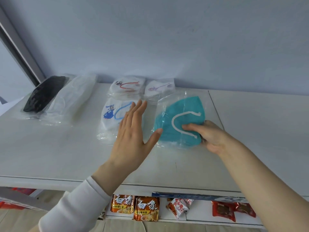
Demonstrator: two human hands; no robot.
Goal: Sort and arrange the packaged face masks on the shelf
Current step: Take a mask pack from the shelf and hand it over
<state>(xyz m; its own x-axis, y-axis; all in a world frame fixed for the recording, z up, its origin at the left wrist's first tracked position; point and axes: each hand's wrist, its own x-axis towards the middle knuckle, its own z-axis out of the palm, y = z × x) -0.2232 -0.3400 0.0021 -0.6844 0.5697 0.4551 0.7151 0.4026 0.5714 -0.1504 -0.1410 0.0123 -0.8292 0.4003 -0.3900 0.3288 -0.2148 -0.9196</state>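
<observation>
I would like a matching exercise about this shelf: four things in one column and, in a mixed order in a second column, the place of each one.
Things
1. teal mask pack
2. black mask pack
3. blue-print mask pack
4. orange noodle packets

Places
A. on the lower shelf
B. gripped by the right hand
C. at the far left of the top shelf
D. partly behind the open left hand

Pairs: 1-B, 2-C, 3-D, 4-A.

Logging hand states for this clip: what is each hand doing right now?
Left hand: open, fingers straight, holding nothing.
Right hand: gripping the teal mask packet.
</observation>
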